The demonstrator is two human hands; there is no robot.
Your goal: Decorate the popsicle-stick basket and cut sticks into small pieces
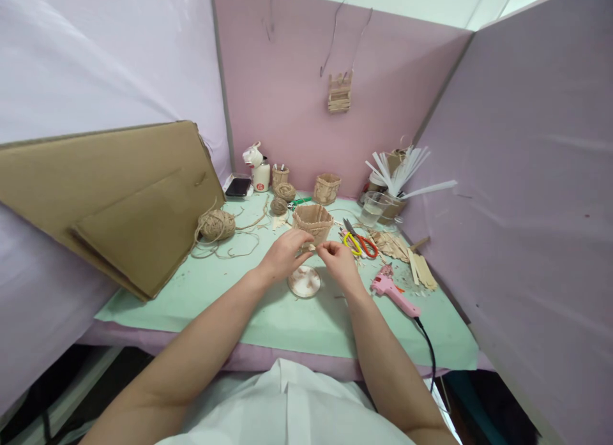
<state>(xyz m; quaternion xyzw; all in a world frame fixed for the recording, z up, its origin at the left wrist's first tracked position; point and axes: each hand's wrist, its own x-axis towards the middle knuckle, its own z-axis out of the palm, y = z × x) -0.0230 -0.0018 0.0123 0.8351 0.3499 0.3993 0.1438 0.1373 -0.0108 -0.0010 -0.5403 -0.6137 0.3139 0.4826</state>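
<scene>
My right hand [338,261] is closed in a pinch in front of the wooden-stick basket [313,219]. What its fingertips hold is too small to make out. A small pale piece [312,247] shows between my two hands. My left hand [286,252] faces it from the other side, thumb and fingers apart. Behind my fingers, the basket stands upright with a braided-looking rim, its lower front partly covered by them. Just below both hands lies a round white disc [304,282] with brownish patches and a thin brown edge.
A pink glue gun [393,293] with a black cord lies at right, near scissors [366,244] and wooden sticks [421,269]. Twine balls [217,225] sit left beside leaning cardboard [129,209]. A plastic cup [373,209], another basket [327,189] and a phone [238,187] stand farther back.
</scene>
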